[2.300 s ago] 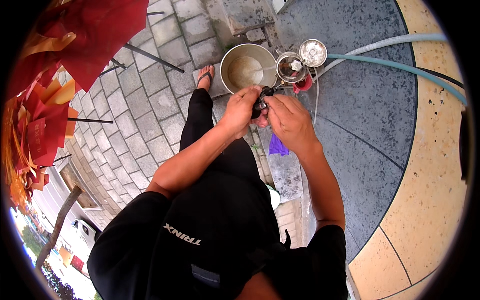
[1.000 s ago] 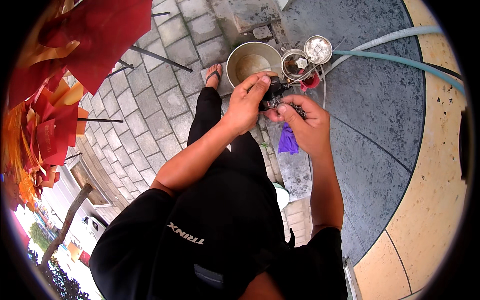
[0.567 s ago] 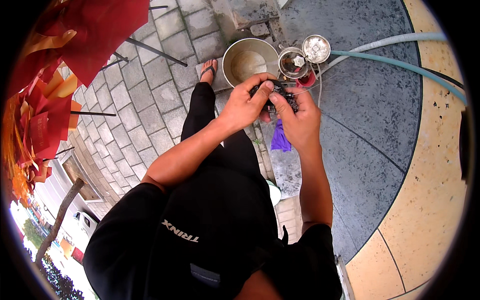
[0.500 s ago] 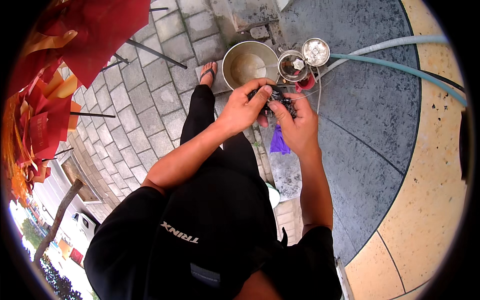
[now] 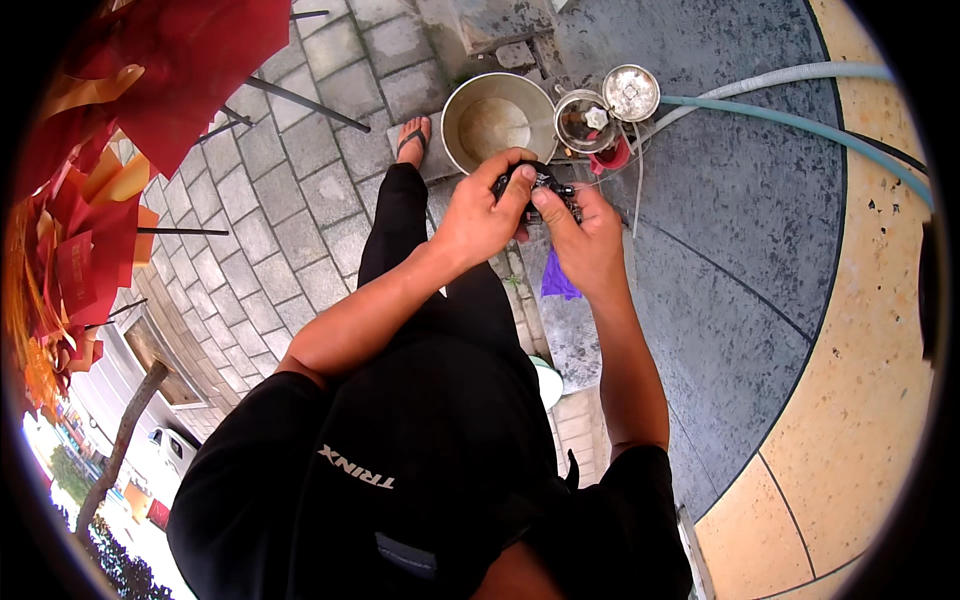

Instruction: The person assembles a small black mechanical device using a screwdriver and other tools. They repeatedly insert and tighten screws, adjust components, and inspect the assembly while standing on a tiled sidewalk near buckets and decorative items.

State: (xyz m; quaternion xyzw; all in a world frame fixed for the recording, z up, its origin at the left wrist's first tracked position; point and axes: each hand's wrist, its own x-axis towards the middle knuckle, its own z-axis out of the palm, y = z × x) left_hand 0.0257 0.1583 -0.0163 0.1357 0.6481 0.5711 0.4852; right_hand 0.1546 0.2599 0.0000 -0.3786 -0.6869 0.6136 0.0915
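Both hands meet at a black and silver part (image 5: 549,184) with small shiny metal pieces on it; its exact kind is unclear. Its left side is gripped by my left hand (image 5: 474,218), thumb on top and fingers curled around the far edge. From the right, my right hand (image 5: 592,243) holds the same part, its thumb pressed near the middle. A thin pale line runs from beside the right fingers toward the upper right. The fingers cover much of the part. Just beyond the hands stands a wide metal basin (image 5: 452,127).
Right of the basin is a round metal container (image 5: 581,108) with its lid (image 5: 632,93) swung aside and a red cup (image 5: 611,155) beneath. Hoses (image 5: 780,112) run off right. Purple material (image 5: 560,277) lies below my hands. Red-wrapped items on thin black legs (image 5: 180,70) stand left.
Both hands and the part have shifted slightly left and up. My right thumb has moved toward my left thumb on the part. Both hands keep their hold.
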